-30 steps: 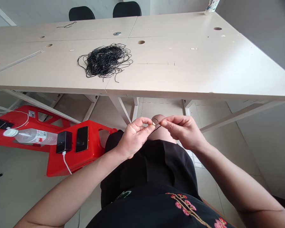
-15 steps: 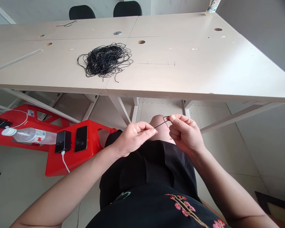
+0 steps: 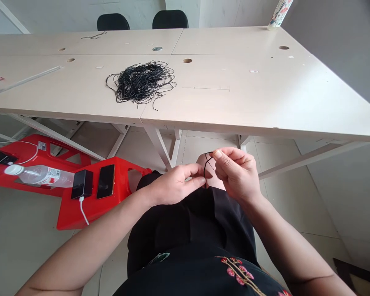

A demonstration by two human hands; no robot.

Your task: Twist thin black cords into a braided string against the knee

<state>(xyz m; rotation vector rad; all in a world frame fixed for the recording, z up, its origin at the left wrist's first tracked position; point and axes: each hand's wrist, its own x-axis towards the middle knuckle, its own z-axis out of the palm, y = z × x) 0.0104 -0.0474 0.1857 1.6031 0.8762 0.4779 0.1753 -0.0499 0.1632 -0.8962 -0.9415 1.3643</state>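
Above my lap, my right hand (image 3: 237,170) pinches a thin black cord (image 3: 205,166) between thumb and forefinger. The cord makes a small loop at the fingertips, and a darker, thicker length hangs down in front of my knee. My left hand (image 3: 185,183) is beside it on the left, its thumb and fingers parted, with the hanging cord right at the fingertips. Whether those fingertips touch the cord I cannot tell. On the table in front lies a loose, tangled heap of black cord (image 3: 142,82).
The pale table (image 3: 203,107) spans the front, its edge beyond my hands. To the left, a red stool (image 3: 92,209) holds a phone (image 3: 105,181), a black box-shaped device (image 3: 82,184) with a white cable, and a plastic bottle (image 3: 46,176). A patterned cup (image 3: 280,14) stands far right.
My left thumb and fingers have parted from their pinch on the cord. The stretched cord now hangs slack from my right hand, which has shifted slightly left.
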